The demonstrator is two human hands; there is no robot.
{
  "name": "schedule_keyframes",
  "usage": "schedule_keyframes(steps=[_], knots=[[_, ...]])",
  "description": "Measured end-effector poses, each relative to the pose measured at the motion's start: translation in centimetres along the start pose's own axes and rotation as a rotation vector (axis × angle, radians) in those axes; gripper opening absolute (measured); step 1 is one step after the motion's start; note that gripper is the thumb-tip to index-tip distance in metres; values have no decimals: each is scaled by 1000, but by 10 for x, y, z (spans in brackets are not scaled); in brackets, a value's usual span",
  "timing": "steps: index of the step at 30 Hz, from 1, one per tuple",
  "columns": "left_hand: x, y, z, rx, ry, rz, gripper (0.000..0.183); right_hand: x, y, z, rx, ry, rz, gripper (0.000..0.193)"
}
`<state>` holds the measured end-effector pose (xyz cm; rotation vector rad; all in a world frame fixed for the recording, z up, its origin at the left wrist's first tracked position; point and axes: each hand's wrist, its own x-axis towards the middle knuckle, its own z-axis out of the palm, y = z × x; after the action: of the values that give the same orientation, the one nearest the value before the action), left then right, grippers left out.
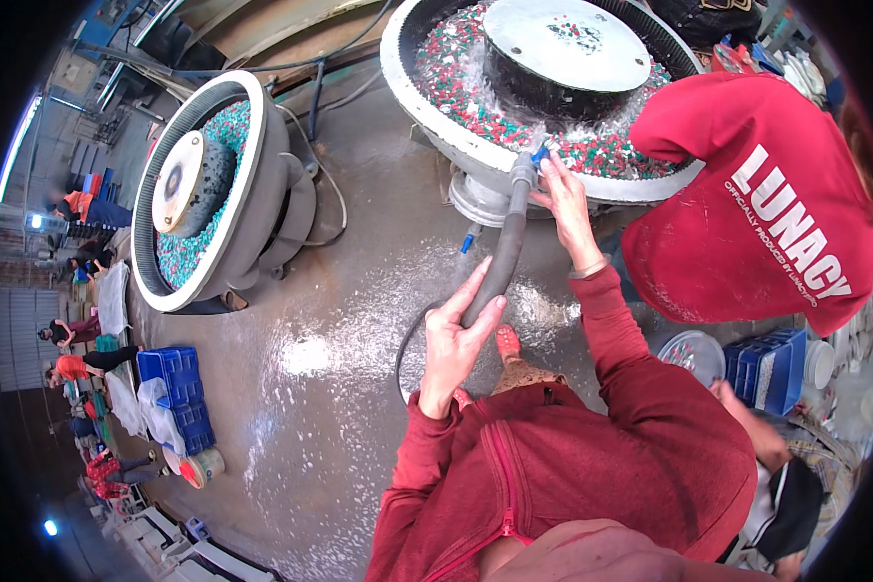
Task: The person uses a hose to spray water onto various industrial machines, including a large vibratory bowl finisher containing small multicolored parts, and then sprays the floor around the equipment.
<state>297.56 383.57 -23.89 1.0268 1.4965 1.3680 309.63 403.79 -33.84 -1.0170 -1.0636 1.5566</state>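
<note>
A thick grey hose [510, 247] runs up to the rim of a large round tumbling bowl [427, 121], filled with red, green and white chips. My left hand [459, 335] is closed round the lower part of the hose, thumb on one side and fingers on the other. At the hose's upper end, the fingers of my right hand [570, 209] close on a small blue valve handle [540, 155]. Water splashes over the chips just beyond the nozzle. A white round lid [567, 44] with a few chips on it tops the bowl's dark centre column.
A smaller bowl machine [257, 199] with green chips stands at left. Close on my right, a person in a red shirt [747, 194] leans at the large bowl. Blue crates [170, 378] are stacked at left, others [766, 369] at right. The floor [330, 388] is wet.
</note>
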Motion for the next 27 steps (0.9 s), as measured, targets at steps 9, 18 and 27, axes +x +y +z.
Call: schedule_keyframes(steps=[9,18,27], knots=[[3,-26,10,16,75,-31,45,5,14,17,14,-34,43,62],[-2,-53,23,37,254,128,52,32,-1,69,58,-200,-77,69],[-43,-51,9,-52,376,73,50,24,9,60,-799,-345,-544,53]])
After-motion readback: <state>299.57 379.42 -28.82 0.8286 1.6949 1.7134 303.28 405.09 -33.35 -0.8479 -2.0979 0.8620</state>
